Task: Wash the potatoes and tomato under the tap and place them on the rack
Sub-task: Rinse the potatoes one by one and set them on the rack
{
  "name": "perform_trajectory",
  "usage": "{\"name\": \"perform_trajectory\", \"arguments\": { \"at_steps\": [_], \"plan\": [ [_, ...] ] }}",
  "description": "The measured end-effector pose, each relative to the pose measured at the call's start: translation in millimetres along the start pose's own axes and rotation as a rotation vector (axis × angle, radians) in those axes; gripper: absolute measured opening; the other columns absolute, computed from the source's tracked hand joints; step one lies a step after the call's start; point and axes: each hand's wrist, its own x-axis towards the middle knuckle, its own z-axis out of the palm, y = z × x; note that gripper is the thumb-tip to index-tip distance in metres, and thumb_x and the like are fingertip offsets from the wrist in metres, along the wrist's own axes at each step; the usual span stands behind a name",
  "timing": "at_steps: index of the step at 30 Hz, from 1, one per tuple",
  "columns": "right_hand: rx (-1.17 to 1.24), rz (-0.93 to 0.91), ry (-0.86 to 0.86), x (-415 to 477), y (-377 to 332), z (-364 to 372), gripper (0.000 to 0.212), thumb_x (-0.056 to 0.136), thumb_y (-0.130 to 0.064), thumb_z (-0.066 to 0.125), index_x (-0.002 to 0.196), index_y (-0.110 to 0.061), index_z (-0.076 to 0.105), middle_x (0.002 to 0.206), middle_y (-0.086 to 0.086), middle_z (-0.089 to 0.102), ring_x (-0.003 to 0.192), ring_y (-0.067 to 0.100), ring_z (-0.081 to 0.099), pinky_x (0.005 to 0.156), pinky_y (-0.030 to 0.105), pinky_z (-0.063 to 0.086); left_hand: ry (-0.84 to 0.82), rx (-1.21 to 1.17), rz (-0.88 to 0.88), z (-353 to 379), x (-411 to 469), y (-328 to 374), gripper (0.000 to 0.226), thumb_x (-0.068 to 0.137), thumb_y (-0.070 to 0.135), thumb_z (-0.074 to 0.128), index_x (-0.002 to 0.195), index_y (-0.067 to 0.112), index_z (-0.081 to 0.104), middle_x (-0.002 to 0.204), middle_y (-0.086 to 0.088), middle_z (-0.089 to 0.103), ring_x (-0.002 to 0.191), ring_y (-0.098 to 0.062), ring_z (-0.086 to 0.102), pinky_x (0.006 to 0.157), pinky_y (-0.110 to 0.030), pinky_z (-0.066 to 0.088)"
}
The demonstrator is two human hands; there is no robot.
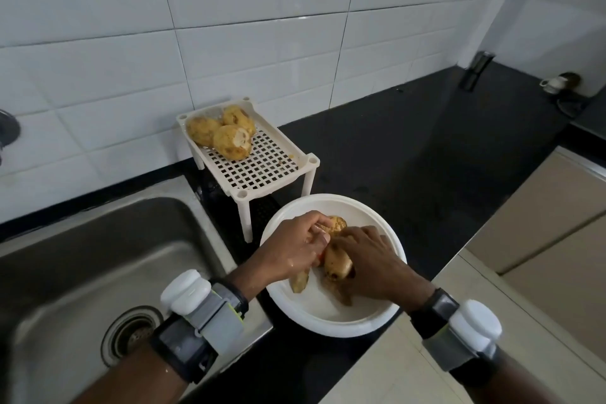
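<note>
Three washed potatoes (223, 133) lie at the back of the white plastic rack (262, 170) beside the sink. In front of the rack stands a white bowl (360, 321) with several potatoes in it. My left hand (295, 248) reaches into the bowl and its fingers close on a potato (334, 224) at the far side. My right hand (370, 261) grips a longer potato (337, 264) in the middle of the bowl. A sliver of red, the tomato (320, 256), shows between my hands. Another potato (300, 282) lies under my left wrist.
The steel sink (82, 272) with its drain (131, 334) is at the left; part of the tap fitting (8, 131) shows on the tiled wall. Black counter (426, 157) stretches right, with small objects at the far corner (557, 85). A beige cabinet top (410, 371) borders the front.
</note>
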Motion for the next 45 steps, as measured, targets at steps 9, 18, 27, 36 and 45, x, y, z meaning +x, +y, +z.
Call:
{"name": "perform_trajectory", "arguments": {
  "at_steps": [9, 18, 27, 36, 45],
  "plan": [
    [0.049, 0.03, 0.036, 8.1, -18.1, -15.6, 0.048, 0.073, -0.066, 0.062, 0.108, -0.032, 0.064, 0.089, -0.004, 0.065, 0.083, 0.018, 0.058, 0.074, 0.033, 0.047, 0.03, -0.001, -0.011, -13.6, -15.0, -14.1, 0.019, 0.097, 0.024, 0.055, 0.115, 0.029, 0.06, 0.107, 0.007, 0.063, 0.08, -0.009, 0.067, 0.067, -0.022, 0.056],
    [0.42, -0.055, 0.058, 16.9, -80.9, -54.2, 0.028, 0.08, -0.045, 0.059, 0.081, -0.017, 0.065, 0.077, -0.001, 0.068, 0.07, 0.015, 0.064, 0.068, 0.037, 0.053, 0.202, -0.237, -0.069, -48.0, -43.7, -27.4, 0.019, 0.097, 0.012, 0.054, 0.114, 0.015, 0.061, 0.096, -0.006, 0.068, 0.068, -0.026, 0.07, 0.062, -0.041, 0.06],
    [0.666, -0.334, 0.003, 78.6, -188.3, -52.7, 0.034, 0.082, -0.037, 0.071, 0.109, -0.021, 0.058, 0.091, -0.001, 0.067, 0.063, 0.001, 0.064, 0.059, 0.027, 0.058, 0.579, -0.416, -0.234, -110.1, -106.7, -69.7, 0.019, 0.1, 0.005, 0.045, 0.1, 0.013, 0.062, 0.076, -0.008, 0.068, 0.064, -0.025, 0.067, 0.067, -0.045, 0.059],
    [0.71, -0.456, -0.017, 119.0, -305.9, -48.5, 0.029, 0.092, -0.04, 0.054, 0.102, -0.013, 0.054, 0.092, -0.001, 0.064, 0.08, 0.018, 0.064, 0.066, 0.031, 0.055, 0.908, -0.328, -0.347, -202.1, -156.8, -113.7, 0.011, 0.095, 0.009, 0.055, 0.099, 0.01, 0.065, 0.075, -0.01, 0.066, 0.052, -0.017, 0.061, 0.047, -0.028, 0.049],
    [0.758, -0.453, -0.105, 150.9, -377.0, -65.6, 0.03, 0.091, -0.037, 0.052, 0.111, -0.014, 0.049, 0.095, 0.002, 0.061, 0.067, 0.022, 0.068, 0.054, 0.029, 0.059, 1.193, -0.109, -0.288, -297.1, -134.6, -112.6, 0.039, 0.09, 0.016, 0.061, 0.126, 0.015, 0.048, 0.11, -0.003, 0.059, 0.097, -0.023, 0.063, 0.087, -0.037, 0.055]
  ]
}}
